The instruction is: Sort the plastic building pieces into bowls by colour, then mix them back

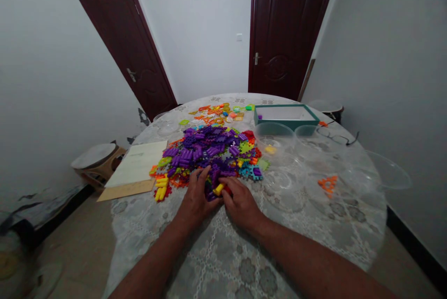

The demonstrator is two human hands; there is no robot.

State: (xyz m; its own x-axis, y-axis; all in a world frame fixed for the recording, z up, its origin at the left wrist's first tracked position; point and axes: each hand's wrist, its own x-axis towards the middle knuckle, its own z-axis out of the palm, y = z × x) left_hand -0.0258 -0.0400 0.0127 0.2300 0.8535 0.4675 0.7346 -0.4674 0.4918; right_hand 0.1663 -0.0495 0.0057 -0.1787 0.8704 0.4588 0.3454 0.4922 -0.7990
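Both hands meet at the near edge of a heap of plastic building pieces (195,150), mostly purple. My left hand (197,196) curves round purple pieces (214,177), thumb and fingers on either side of them. A small yellow connector piece (219,189) sits at the fingertips of my right hand (240,202), which is closed on it. Something red shows just under those fingers, partly hidden. To the left of my left hand lie yellow connector pieces (161,188) on a red gear-edged piece. Blue gear-edged pieces (249,171) lie beyond my right hand.
Clear plastic bowls (279,182) stand on the right, one with an orange triangular piece (327,186). Behind them is a green-rimmed box (286,122). Eyeglasses (338,139) lie at far right. Paper (138,161) and a wooden strip (127,190) lie left. Orange pieces (213,112) are spread behind the heap.
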